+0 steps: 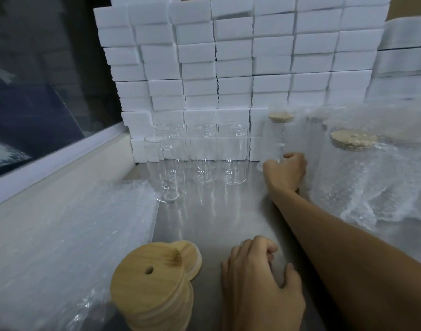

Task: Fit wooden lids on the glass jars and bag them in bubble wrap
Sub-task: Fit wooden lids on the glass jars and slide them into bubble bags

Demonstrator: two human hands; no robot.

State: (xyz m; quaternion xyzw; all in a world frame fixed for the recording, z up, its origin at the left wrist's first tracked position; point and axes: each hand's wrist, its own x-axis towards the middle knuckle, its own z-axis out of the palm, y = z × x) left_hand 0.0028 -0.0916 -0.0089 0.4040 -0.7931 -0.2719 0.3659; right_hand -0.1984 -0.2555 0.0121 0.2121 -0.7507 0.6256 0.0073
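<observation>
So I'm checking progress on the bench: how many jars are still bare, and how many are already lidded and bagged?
Bare glass jars, no lid: 4
Bagged jars with wooden lids in bubble wrap: 2 clearly visible; a possible third between them is too blurred to count
Total: 6

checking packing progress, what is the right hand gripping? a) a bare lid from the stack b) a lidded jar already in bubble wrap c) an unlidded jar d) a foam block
b: the right hand has its grip on the bubble-wrapped jar, whose wooden lid is on, right of the unlidded glass jars; the lid stack sits near the left hand.
</observation>
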